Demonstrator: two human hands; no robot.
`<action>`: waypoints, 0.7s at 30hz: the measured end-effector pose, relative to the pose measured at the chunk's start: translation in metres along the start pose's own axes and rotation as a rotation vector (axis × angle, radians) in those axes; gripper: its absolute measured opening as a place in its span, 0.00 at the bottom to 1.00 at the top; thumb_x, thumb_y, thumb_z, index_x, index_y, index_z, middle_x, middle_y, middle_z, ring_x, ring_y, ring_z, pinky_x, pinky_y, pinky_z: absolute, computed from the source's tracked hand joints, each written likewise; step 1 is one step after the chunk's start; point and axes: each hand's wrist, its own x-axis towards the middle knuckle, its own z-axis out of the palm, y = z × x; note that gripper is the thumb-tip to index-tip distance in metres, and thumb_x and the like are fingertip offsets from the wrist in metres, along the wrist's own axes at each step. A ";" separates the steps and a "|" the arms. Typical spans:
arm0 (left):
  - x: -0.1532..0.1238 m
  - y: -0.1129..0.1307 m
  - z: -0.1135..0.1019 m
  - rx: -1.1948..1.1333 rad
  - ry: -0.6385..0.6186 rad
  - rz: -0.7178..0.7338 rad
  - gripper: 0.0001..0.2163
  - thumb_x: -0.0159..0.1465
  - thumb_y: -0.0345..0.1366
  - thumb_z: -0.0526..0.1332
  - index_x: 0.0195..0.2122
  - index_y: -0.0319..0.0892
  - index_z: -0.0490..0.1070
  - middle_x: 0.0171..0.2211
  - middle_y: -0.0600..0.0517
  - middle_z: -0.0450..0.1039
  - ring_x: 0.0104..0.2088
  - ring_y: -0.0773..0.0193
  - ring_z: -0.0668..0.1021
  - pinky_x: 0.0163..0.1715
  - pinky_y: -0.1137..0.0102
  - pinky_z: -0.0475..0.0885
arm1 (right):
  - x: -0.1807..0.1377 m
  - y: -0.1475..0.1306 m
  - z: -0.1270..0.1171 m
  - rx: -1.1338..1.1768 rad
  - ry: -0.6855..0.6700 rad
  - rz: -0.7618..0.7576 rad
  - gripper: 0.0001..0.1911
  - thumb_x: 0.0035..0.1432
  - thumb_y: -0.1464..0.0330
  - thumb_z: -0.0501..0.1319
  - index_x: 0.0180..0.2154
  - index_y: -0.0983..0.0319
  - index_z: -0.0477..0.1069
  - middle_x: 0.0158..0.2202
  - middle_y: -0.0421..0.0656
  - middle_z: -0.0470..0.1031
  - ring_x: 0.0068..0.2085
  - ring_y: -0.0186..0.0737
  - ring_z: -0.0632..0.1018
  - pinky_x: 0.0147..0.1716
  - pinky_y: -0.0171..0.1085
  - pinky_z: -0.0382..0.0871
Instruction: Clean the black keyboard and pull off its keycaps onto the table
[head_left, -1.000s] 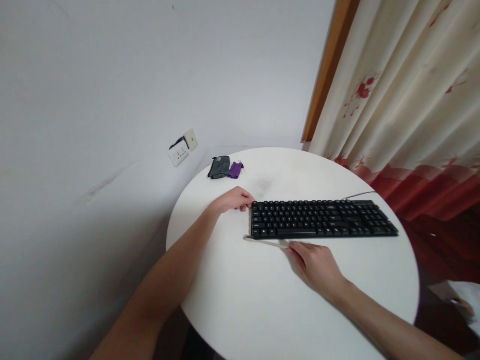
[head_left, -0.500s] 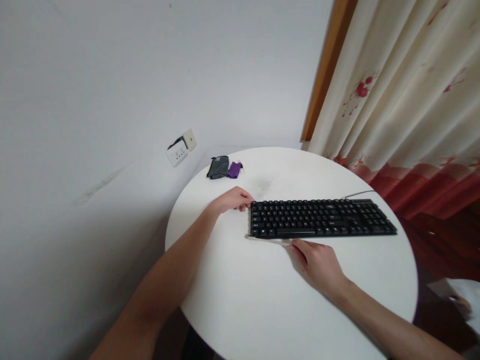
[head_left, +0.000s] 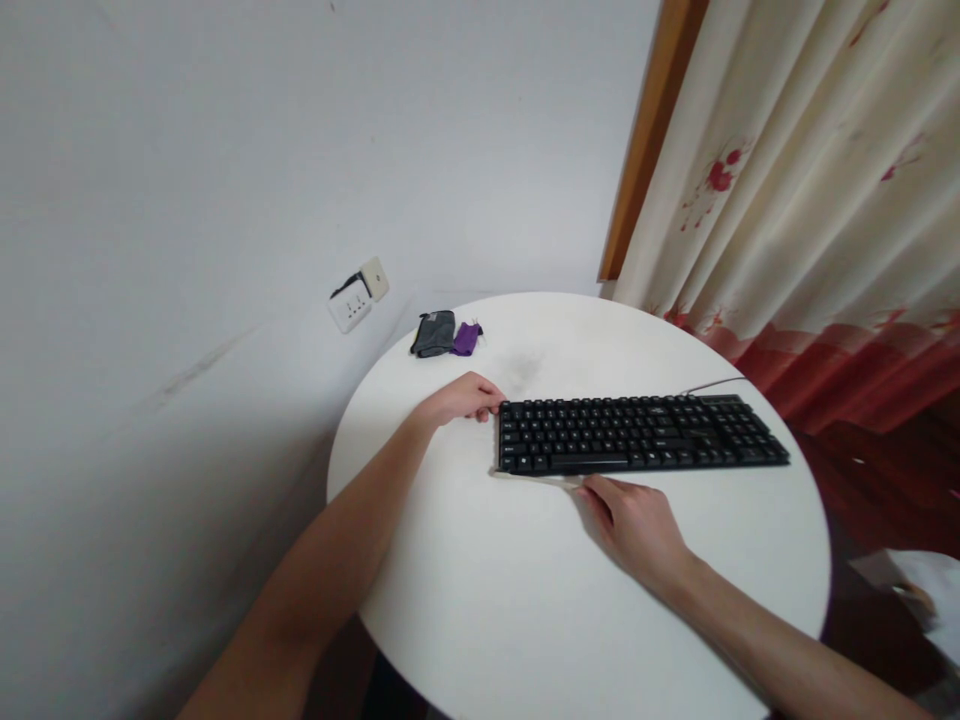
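A black keyboard (head_left: 637,434) lies across the round white table (head_left: 525,590). My left hand (head_left: 459,399) rests with curled fingers against the keyboard's left end, touching its top left corner. My right hand (head_left: 636,525) is closed on a thin pale stick-like tool (head_left: 538,479) that lies along the keyboard's front edge, its tip near the front left corner. What the tool is exactly I cannot make out.
A grey pouch (head_left: 434,334) and a small purple item (head_left: 466,339) lie at the table's far left edge. A wall socket (head_left: 349,303) is on the white wall. The keyboard cable (head_left: 712,383) runs off right toward a cream and red curtain (head_left: 810,220).
The thin tool has slid closer against the keyboard's front edge. Both hands stay almost where they were; the view has shifted slightly.
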 end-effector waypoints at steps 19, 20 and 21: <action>0.000 -0.001 -0.001 0.006 -0.008 -0.007 0.13 0.54 0.42 0.63 0.34 0.38 0.79 0.30 0.48 0.77 0.23 0.69 0.72 0.21 0.74 0.58 | -0.005 0.020 -0.007 -0.064 0.007 0.085 0.19 0.69 0.60 0.49 0.31 0.59 0.72 0.28 0.39 0.79 0.27 0.39 0.78 0.25 0.36 0.52; 0.000 -0.001 -0.001 0.005 -0.009 -0.007 0.13 0.54 0.42 0.63 0.35 0.38 0.79 0.30 0.48 0.77 0.23 0.69 0.72 0.21 0.74 0.58 | -0.006 0.021 -0.008 -0.069 0.007 0.090 0.19 0.69 0.60 0.49 0.30 0.59 0.71 0.28 0.39 0.79 0.27 0.39 0.78 0.25 0.36 0.52; 0.000 -0.002 -0.001 0.004 -0.011 -0.006 0.13 0.54 0.42 0.62 0.35 0.38 0.79 0.30 0.48 0.77 0.23 0.69 0.72 0.21 0.74 0.58 | -0.007 0.023 -0.008 -0.076 0.007 0.094 0.19 0.69 0.59 0.49 0.30 0.59 0.71 0.28 0.39 0.79 0.27 0.39 0.78 0.25 0.36 0.52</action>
